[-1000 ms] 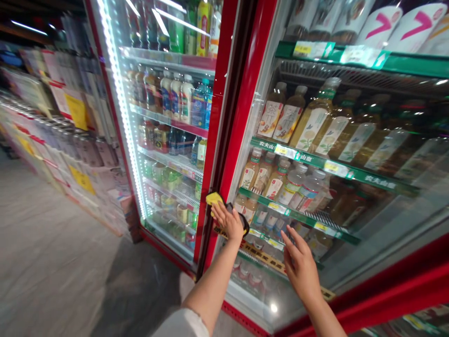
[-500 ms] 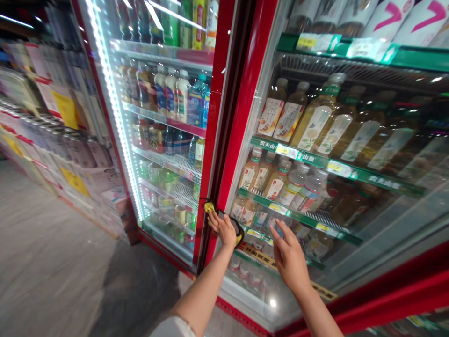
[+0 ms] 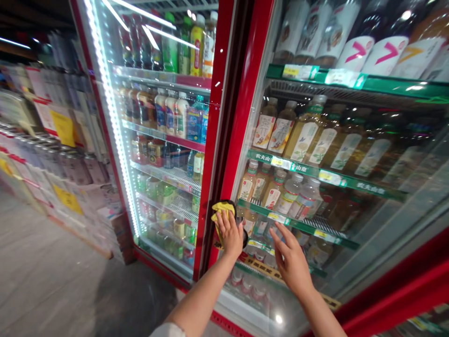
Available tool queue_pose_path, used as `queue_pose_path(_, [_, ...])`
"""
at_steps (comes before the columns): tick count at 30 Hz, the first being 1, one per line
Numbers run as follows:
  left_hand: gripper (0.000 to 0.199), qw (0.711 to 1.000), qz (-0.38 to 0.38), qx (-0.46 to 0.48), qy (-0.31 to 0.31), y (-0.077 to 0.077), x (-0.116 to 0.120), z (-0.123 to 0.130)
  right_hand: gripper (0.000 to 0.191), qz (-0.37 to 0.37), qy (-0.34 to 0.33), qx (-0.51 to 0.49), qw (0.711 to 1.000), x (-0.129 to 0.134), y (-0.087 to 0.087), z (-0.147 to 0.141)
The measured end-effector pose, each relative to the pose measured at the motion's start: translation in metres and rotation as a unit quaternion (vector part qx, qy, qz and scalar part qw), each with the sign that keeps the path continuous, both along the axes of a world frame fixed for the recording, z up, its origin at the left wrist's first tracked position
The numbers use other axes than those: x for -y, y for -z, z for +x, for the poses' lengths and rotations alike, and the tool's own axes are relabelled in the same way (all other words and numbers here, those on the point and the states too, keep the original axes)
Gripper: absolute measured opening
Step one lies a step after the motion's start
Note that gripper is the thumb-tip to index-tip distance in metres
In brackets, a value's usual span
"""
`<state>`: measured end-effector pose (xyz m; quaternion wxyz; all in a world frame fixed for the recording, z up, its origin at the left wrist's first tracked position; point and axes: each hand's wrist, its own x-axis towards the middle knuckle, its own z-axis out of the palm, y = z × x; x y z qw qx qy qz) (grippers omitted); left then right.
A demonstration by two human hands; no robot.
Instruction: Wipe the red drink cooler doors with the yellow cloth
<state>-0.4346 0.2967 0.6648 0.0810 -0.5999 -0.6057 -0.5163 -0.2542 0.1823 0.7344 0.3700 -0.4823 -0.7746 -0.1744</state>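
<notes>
My left hand (image 3: 229, 234) lies with its fingers over a yellow cloth with black edging (image 3: 221, 209), pressing it on the red door frame (image 3: 234, 164) at the glass edge of the right-hand drinks fridge. Part of the cloth is hidden beneath the palm. To the right, my right hand (image 3: 293, 262) is held up before the same glass door, fingers apart and holding nothing. Whether its fingertips touch the glass I cannot tell. Behind the glass stand bottles of tea (image 3: 303, 140) on shelves with green price strips (image 3: 315, 173).
A second fridge with a red frame and a bright light strip (image 3: 108, 107) stands to the left, full of bottles and cans. Farther left are stacked boxes and cans (image 3: 77, 164) with yellow signs (image 3: 63, 127). Grey floor (image 3: 52, 276) runs along them.
The view has tilted up slightly, so the shelves sit lower. My left hand and the cloth have moved up and right along the frame; more yellow shows. My right hand stays raised.
</notes>
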Motion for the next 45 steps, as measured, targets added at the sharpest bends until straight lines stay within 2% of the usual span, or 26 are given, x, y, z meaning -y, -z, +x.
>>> queue_pose_path(2, [0.062,1.000,0.000,-0.011,0.001,-0.001,-0.002,-0.001,0.052,-0.002,0.011,0.005,1.000,0.002,0.001,0.004])
queue_pose_path(3, [0.063,1.000,0.010,-0.014,0.000,-0.012,-0.004,-0.002,0.051,-0.002,0.018,0.005,1.000,0.002,0.000,0.006])
queue_pose_path(7, [0.065,0.996,0.079,-0.040,0.012,-0.075,-0.022,-0.008,0.051,0.006,0.045,0.004,0.999,0.002,-0.002,0.009])
queue_pose_path(9, [0.067,0.992,0.091,-0.080,0.033,-0.086,-0.029,-0.018,0.054,0.007,0.055,0.010,0.998,0.001,0.001,0.006])
queue_pose_path(11, [0.067,0.977,0.077,-0.170,0.103,-0.073,-0.031,-0.034,0.057,0.005,0.068,0.015,0.998,0.002,0.006,0.003])
queue_pose_path(12, [0.065,0.954,0.066,-0.241,0.169,-0.061,-0.031,-0.045,0.059,0.003,0.076,0.017,0.997,0.002,0.010,0.001])
queue_pose_path(14, [0.055,0.917,0.061,-0.308,0.248,-0.038,-0.032,-0.068,0.061,0.000,0.088,0.020,0.996,0.004,0.015,0.000])
queue_pose_path(16, [0.052,0.882,0.062,-0.354,0.304,-0.028,-0.036,-0.089,0.062,-0.002,0.099,0.022,0.995,0.006,0.017,0.002])
queue_pose_path(17, [0.052,0.868,0.065,-0.370,0.325,-0.031,-0.039,-0.096,0.062,-0.002,0.105,0.021,0.994,0.007,0.018,0.004])
queue_pose_path(19, [0.053,0.853,0.070,-0.389,0.341,-0.050,-0.047,-0.098,0.062,0.001,0.120,0.012,0.993,0.008,0.017,0.007])
queue_pose_path(21, [0.060,0.865,0.084,-0.382,0.314,-0.075,-0.054,-0.084,0.063,0.010,0.141,-0.008,0.990,0.008,0.019,0.007])
queue_pose_path(23, [0.069,0.884,0.115,-0.359,0.275,-0.092,-0.056,-0.060,0.063,0.018,0.163,-0.032,0.986,0.007,0.025,0.004])
queue_pose_path(25, [0.070,0.877,0.155,-0.356,0.282,-0.094,-0.054,-0.039,0.064,0.021,0.183,-0.054,0.981,0.007,0.036,-0.001])
queue_pose_path(26, [0.069,0.859,0.174,-0.369,0.309,-0.090,-0.052,-0.033,0.065,0.018,0.192,-0.064,0.979,0.008,0.042,-0.004])
queue_pose_path(29, [0.066,0.776,0.221,-0.432,0.404,-0.075,-0.054,-0.041,0.069,-0.012,0.216,-0.080,0.973,0.016,0.060,-0.004])
queue_pose_path(30, [0.067,0.757,0.232,-0.445,0.418,-0.074,-0.056,-0.049,0.072,-0.026,0.222,-0.083,0.971,0.021,0.064,0.000])
queue_pose_path(31, [0.068,0.754,0.241,-0.446,0.417,-0.076,-0.059,-0.057,0.074,-0.038,0.228,-0.084,0.969,0.026,0.066,0.005])
queue_pose_path(32, [0.068,0.765,0.246,-0.435,0.406,-0.081,-0.060,-0.063,0.075,-0.046,0.235,-0.087,0.967,0.030,0.066,0.011])
queue_pose_path(34, [0.070,0.807,0.242,-0.395,0.367,-0.101,-0.061,-0.064,0.077,-0.046,0.250,-0.096,0.962,0.035,0.062,0.025])
queue_pose_path(36, [0.076,0.854,0.234,-0.350,0.307,-0.124,-0.055,-0.045,0.079,-0.028,0.266,-0.108,0.958,0.034,0.055,0.036])
queue_pose_path(37, [0.080,0.870,0.235,-0.337,0.273,-0.132,-0.050,-0.030,0.080,-0.018,0.270,-0.111,0.956,0.032,0.052,0.040])
queue_pose_path(38, [0.082,0.872,0.247,-0.339,0.251,-0.138,-0.044,-0.014,0.081,-0.010,0.271,-0.113,0.956,0.029,0.049,0.042])
queue_pose_path(39, [0.082,0.861,0.269,-0.358,0.242,-0.139,-0.039,0.002,0.082,-0.005,0.270,-0.111,0.957,0.026,0.048,0.044])
queue_pose_path(41, [0.075,0.807,0.323,-0.422,0.256,-0.129,-0.032,0.022,0.084,-0.005,0.262,-0.097,0.960,0.023,0.048,0.046])
queue_pose_path(43, [0.067,0.749,0.359,-0.479,0.286,-0.109,-0.032,0.021,0.085,-0.022,0.256,-0.074,0.963,0.026,0.051,0.051])
queue_pose_path(45, [0.065,0.701,0.372,-0.527,0.304,-0.091,-0.037,0.006,0.088,-0.043,0.254,-0.049,0.965,0.034,0.052,0.061])
